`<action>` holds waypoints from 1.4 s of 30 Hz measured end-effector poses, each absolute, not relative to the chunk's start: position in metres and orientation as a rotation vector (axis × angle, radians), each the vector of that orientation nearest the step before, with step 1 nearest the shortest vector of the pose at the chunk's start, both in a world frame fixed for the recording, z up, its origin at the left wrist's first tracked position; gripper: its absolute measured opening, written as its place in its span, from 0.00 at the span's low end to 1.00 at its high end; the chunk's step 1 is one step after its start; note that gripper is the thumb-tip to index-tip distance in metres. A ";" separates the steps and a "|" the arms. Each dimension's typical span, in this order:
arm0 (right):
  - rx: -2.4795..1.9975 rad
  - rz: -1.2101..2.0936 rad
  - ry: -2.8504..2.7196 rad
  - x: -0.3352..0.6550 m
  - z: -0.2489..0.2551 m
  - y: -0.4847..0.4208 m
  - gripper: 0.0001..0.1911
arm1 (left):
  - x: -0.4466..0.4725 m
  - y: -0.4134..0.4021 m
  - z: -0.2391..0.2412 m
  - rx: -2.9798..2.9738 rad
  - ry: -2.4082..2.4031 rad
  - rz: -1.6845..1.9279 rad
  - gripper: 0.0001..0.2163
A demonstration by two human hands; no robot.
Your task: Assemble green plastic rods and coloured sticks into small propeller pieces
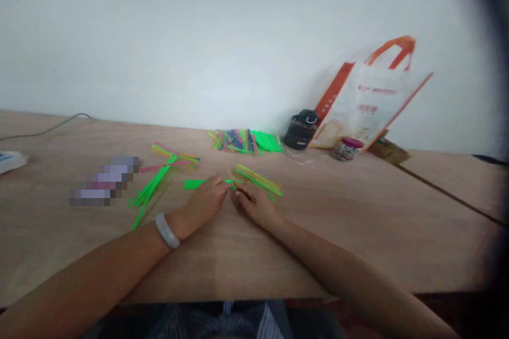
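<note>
My left hand [209, 196], with a pale bangle [167, 231] on the wrist, is closed at the middle of the table. Bright green strips [192, 184] stick out on its left side, and a thin green piece shows at its fingertips. Close beside it, my right hand [258, 204] pinches a thin orange strip [230, 175] that slants up to the left. Just behind the right hand lie yellow and green strips [260, 179]. The fingertips nearly meet, and blur hides exactly how the green and orange pieces touch.
Long green strips [153, 185] and pink and yellow ones [163, 149] lie left. A pack of multicoloured strips [242, 141] rests near the wall. Right of it stand a black container [301, 130], a lidded jar [347, 149] and a carrier bag [369, 100]. A cable [51, 130] runs far left.
</note>
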State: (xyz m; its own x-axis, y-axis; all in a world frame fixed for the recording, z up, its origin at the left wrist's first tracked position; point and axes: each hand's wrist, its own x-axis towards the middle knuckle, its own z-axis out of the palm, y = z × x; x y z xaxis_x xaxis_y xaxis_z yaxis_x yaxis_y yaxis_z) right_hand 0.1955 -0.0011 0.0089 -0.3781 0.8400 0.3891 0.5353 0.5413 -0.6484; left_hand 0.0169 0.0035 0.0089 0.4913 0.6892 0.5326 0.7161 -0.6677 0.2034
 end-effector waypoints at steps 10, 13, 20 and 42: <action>-1.098 0.575 -2.054 0.194 0.010 -0.002 0.16 | 0.016 0.003 0.009 -2.667 -1.229 -0.821 0.12; -1.120 0.648 -2.015 0.193 0.012 -0.003 0.15 | 0.014 0.004 0.007 -2.635 -1.162 -0.704 0.12; -1.130 0.699 -1.986 0.191 0.014 -0.004 0.14 | 0.014 -0.002 0.012 -2.580 -1.084 -0.479 0.09; -1.023 0.653 -1.952 0.195 0.003 0.010 0.17 | 0.019 -0.001 0.014 -2.718 -1.321 -0.940 0.07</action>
